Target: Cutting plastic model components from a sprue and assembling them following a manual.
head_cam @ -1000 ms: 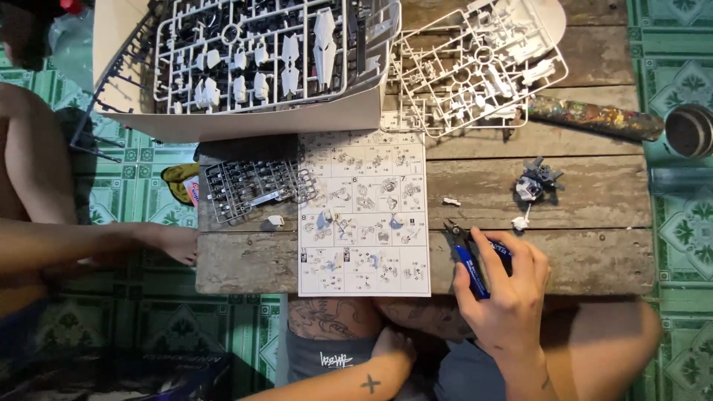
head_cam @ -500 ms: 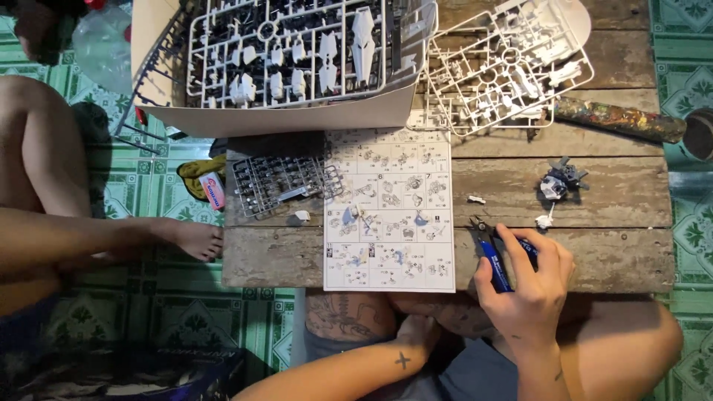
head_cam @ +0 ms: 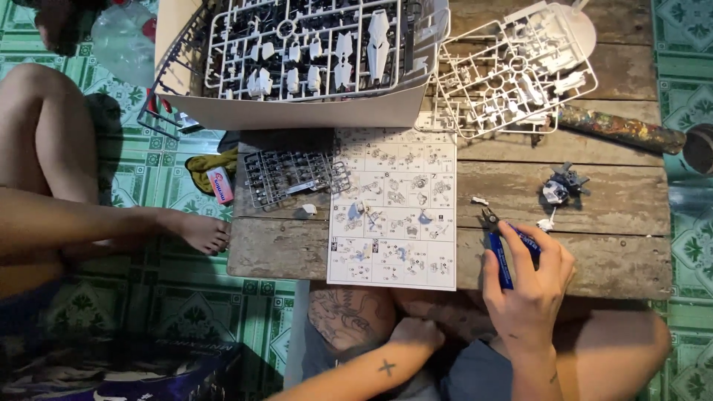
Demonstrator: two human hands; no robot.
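My right hand (head_cam: 529, 286) grips blue-handled nippers (head_cam: 501, 245) on the low wooden table (head_cam: 616, 215), jaws pointing up-left toward a small white part (head_cam: 480, 200). An instruction sheet (head_cam: 394, 209) lies flat to the left of the hand. A partly built grey and white model piece (head_cam: 561, 187) sits just above the hand, with another white part (head_cam: 547, 223) beside the fingers. My left hand (head_cam: 416, 334) rests as a loose fist below the table edge, on my lap, holding nothing that I can see.
A dark grey parts frame (head_cam: 293, 174) lies left of the sheet. A white box (head_cam: 297, 111) holds white frames (head_cam: 297, 44); another white frame (head_cam: 512, 70) lies at the back right. Another person's leg and foot (head_cam: 200, 232) reach in from the left.
The view has shifted, so everything sits further right in the picture. My right hand stays on the nippers at the same spot on the table. My left hand stays in my lap.
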